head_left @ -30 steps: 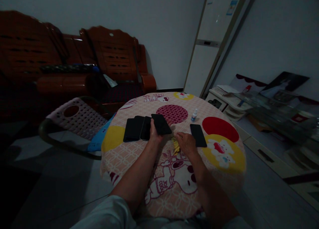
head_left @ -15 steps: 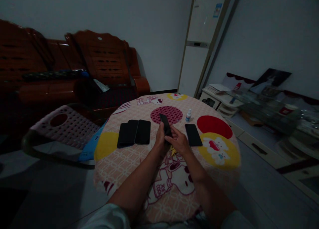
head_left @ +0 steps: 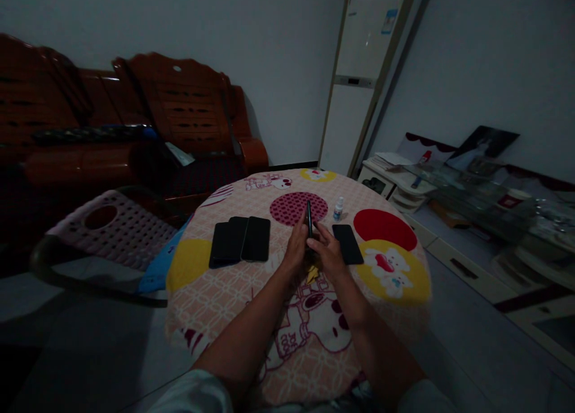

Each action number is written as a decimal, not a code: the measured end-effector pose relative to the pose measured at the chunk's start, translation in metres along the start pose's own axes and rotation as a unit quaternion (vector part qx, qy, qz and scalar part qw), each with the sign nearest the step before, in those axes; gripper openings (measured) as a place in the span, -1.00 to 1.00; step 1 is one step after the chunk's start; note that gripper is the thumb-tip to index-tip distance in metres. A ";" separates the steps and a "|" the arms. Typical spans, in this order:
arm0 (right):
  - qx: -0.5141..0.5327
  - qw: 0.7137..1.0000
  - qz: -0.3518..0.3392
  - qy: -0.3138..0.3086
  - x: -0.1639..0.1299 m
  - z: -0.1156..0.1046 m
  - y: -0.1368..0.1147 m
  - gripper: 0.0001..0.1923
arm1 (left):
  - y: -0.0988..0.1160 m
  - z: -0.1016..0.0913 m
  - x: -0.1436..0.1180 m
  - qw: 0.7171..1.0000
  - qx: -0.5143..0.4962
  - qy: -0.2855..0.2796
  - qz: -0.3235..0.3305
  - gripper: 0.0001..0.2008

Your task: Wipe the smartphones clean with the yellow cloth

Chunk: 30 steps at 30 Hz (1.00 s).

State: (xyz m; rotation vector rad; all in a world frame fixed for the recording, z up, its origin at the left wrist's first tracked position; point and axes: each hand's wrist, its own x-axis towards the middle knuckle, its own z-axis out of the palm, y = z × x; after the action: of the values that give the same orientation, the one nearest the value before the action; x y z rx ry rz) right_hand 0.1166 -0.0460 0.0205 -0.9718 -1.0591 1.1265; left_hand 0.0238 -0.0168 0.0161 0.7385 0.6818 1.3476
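Gripping, head view: dark phone (head_left: 309,217) raised on edge between the hands, narrow side toward the camera, above the patterned tablecloth (head_left: 215,308).
Left hand (head_left: 296,245): closed along the phone's left face, holding it.
Right hand (head_left: 327,251): half open, thumb at the near end of the phone, fingers slightly spread; cannot tell whether gripping.
Yellow scrap (head_left: 312,274): lying between the wrists.
Dark flat devices (head_left: 256,239): three overlapping, left of both hands.
Single dark device (head_left: 348,244): lying just beside the right hand.
Small bottle (head_left: 338,208): standing upright beyond that device.
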 end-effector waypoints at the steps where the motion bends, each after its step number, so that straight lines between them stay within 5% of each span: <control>1: -0.021 1.000 -0.010 0.016 0.001 -0.003 -0.002 -0.28 | 0.002 -0.001 0.001 1.000 0.013 -0.003 0.026 -0.71; 5: -0.216 0.971 -0.026 0.095 0.007 -0.026 -0.015 -0.29 | 0.011 -0.008 0.006 0.993 0.083 0.034 0.079 -0.72; 8: -0.451 0.880 -0.025 0.149 0.008 -0.047 -0.027 -0.29 | 0.018 -0.020 0.013 0.976 0.168 0.090 0.106 -0.69; 12: -0.640 0.748 0.026 0.175 0.006 -0.064 -0.036 -0.32 | 0.029 -0.041 0.023 0.915 0.340 0.110 0.187 -0.64; 15: -0.693 0.696 0.084 0.172 0.003 -0.068 -0.038 -0.32 | 0.038 -0.055 0.028 0.848 0.466 0.129 0.215 -0.59; 23: -0.716 0.674 0.104 0.146 0.003 -0.066 -0.030 -0.38 | 0.054 -0.075 0.026 0.625 0.739 0.197 0.157 -0.46; 30: -0.731 0.659 0.108 0.137 0.004 -0.068 -0.023 -0.43 | 0.055 -0.087 0.029 0.563 0.797 0.187 0.111 -0.34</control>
State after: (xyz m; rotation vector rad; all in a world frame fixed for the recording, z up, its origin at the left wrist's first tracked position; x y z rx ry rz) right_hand 0.1878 -0.0502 0.0284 -2.4782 -1.5634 -0.0167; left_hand -0.0749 0.0226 0.0073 2.0146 2.3204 0.7279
